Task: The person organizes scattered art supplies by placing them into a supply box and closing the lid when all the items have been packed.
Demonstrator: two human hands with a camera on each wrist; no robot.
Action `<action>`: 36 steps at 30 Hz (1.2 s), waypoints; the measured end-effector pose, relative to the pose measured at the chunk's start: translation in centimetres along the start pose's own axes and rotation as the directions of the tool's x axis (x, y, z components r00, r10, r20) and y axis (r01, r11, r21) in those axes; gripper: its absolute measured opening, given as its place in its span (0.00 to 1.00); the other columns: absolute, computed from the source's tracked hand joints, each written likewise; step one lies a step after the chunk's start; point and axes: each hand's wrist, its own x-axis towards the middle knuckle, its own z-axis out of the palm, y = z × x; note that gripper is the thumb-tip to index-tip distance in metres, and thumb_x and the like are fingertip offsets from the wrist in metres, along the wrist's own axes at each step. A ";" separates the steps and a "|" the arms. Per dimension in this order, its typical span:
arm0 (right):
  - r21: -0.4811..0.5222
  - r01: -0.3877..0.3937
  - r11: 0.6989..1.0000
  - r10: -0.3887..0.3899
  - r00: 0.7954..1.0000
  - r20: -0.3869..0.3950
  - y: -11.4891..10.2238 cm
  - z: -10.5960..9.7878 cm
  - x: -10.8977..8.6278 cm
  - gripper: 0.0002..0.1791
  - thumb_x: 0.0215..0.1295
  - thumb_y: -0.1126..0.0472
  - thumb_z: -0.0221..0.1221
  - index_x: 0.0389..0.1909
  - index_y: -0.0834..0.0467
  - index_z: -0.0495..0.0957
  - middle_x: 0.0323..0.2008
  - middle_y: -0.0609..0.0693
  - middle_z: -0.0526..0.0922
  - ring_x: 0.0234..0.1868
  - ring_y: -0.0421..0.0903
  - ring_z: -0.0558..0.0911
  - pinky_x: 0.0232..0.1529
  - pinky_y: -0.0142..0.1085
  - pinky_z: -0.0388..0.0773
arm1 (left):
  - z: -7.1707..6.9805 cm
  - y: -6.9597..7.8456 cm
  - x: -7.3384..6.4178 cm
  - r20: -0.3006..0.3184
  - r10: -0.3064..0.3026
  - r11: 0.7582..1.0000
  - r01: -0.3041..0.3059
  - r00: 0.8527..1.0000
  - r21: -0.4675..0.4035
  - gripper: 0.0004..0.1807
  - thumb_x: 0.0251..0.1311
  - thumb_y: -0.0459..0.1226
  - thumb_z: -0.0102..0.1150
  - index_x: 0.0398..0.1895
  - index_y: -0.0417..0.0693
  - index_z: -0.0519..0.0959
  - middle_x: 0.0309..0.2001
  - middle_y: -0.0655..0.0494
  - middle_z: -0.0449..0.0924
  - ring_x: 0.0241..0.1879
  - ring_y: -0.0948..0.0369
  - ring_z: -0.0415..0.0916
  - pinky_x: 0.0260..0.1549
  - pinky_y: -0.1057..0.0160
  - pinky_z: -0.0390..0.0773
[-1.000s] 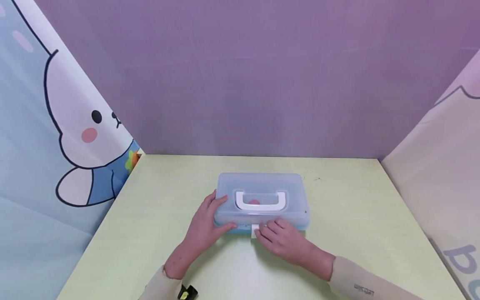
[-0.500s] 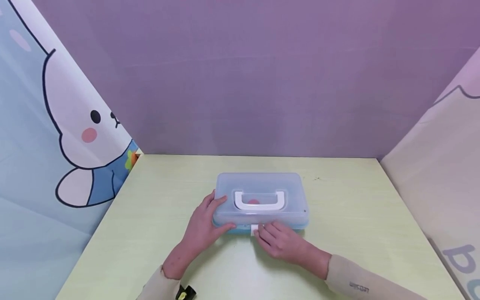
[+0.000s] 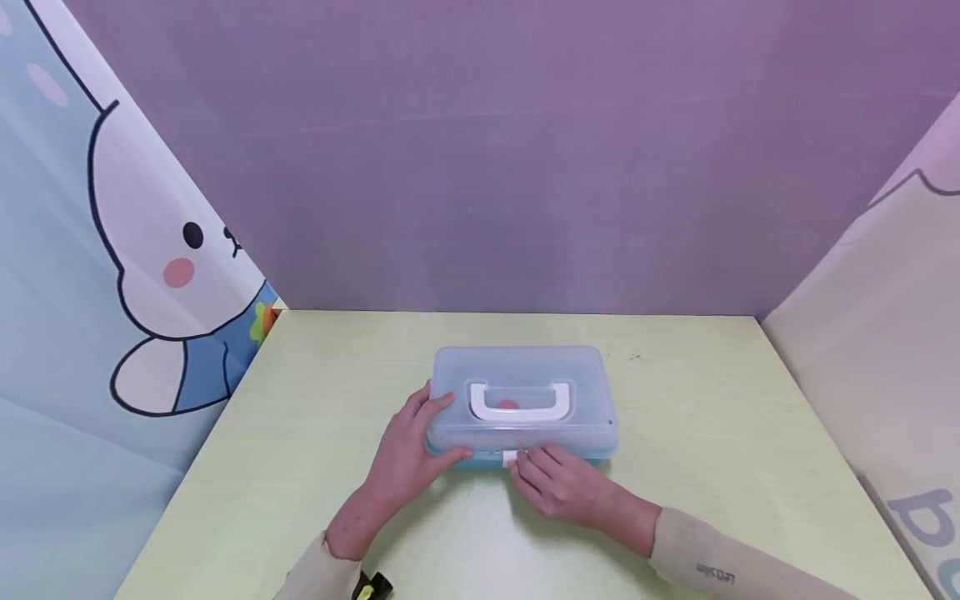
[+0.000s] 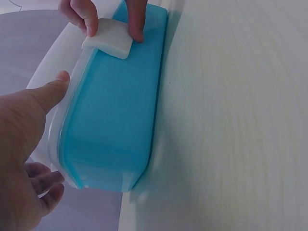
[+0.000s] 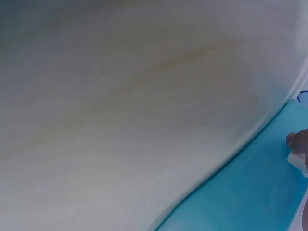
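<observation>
A plastic storage box (image 3: 525,364) with a frosted lid, a white carry handle (image 3: 521,413) and a blue base (image 4: 108,113) sits on the table, its lid down. My left hand (image 3: 405,450) holds its left end, thumb at the lid's front edge and fingers on the lid and around the side. At the middle of the front, my right hand (image 3: 562,485) pinches the white latch (image 4: 111,37), fingers above and thumb below. The right wrist view catches only part of that latch (image 5: 298,162) and a fingertip. Something pinkish shows faintly through the lid; its kind is unclear.
The pale yellow-green table (image 3: 322,367) extends around the box. Behind it stands a purple wall (image 3: 480,167). A curtain with a cartoon rabbit (image 3: 172,275) hangs at the left, and a pale curtain (image 3: 885,350) at the right.
The latch's lower edge has risen slightly toward the box's rim between the right fingers. The left hand and box have stayed in place.
</observation>
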 end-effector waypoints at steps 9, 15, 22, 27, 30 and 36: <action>0.029 -0.008 1.000 0.007 0.999 0.047 -1.3 1.6 -2.0 0.19 0.71 0.69 0.41 0.36 0.60 0.82 0.34 0.53 0.83 0.32 0.47 0.80 0.33 0.34 0.77 | 0.0 0.1 0.0 0.007 -0.006 1.000 0.006 1.000 -0.013 0.45 0.39 0.54 0.77 0.64 0.53 0.71 0.64 0.40 0.66 0.55 0.44 0.73 0.49 0.43 0.74; 0.026 -0.002 1.000 -0.002 0.988 0.156 -2.0 1.5 -2.8 0.15 0.70 0.69 0.42 0.40 0.60 0.79 0.39 0.54 0.82 0.36 0.48 0.79 0.35 0.36 0.75 | 0.1 0.0 -0.3 0.012 -0.009 1.000 0.009 1.000 -0.011 0.45 0.39 0.54 0.78 0.64 0.53 0.71 0.64 0.41 0.66 0.53 0.44 0.74 0.49 0.43 0.74; 0.115 -0.104 0.988 0.071 0.964 0.257 -1.8 0.0 -2.5 0.17 0.72 0.68 0.39 0.41 0.59 0.78 0.40 0.52 0.80 0.36 0.48 0.75 0.35 0.36 0.71 | 0.3 0.0 -0.5 0.027 -0.012 1.000 0.012 1.000 -0.003 0.45 0.40 0.53 0.77 0.64 0.53 0.70 0.65 0.41 0.65 0.52 0.45 0.75 0.49 0.43 0.74; 0.176 -0.199 0.964 0.156 0.960 0.231 -1.3 -0.9 -2.1 0.16 0.71 0.68 0.38 0.37 0.59 0.77 0.35 0.50 0.76 0.34 0.49 0.73 0.35 0.37 0.70 | 0.4 -0.3 -0.4 0.022 -0.009 1.000 0.010 1.000 -0.017 0.45 0.40 0.53 0.77 0.65 0.54 0.71 0.66 0.41 0.65 0.52 0.44 0.75 0.49 0.42 0.73; 0.207 -0.259 0.943 0.231 0.961 0.152 -1.1 -1.2 -1.8 0.14 0.69 0.68 0.41 0.33 0.59 0.77 0.31 0.49 0.75 0.32 0.50 0.74 0.33 0.38 0.70 | 0.4 -0.5 -0.3 0.022 -0.003 0.999 0.004 1.000 -0.036 0.45 0.40 0.52 0.78 0.65 0.53 0.70 0.66 0.41 0.64 0.51 0.44 0.76 0.48 0.42 0.74; 0.266 -0.380 0.886 0.376 0.924 0.066 -0.9 -1.6 -1.3 0.13 0.67 0.62 0.48 0.26 0.56 0.78 0.26 0.47 0.77 0.28 0.49 0.74 0.29 0.37 0.71 | 0.3 -0.9 0.0 0.048 -0.022 0.999 0.024 0.999 -0.042 0.45 0.41 0.50 0.78 0.65 0.53 0.70 0.67 0.44 0.64 0.53 0.45 0.75 0.49 0.46 0.75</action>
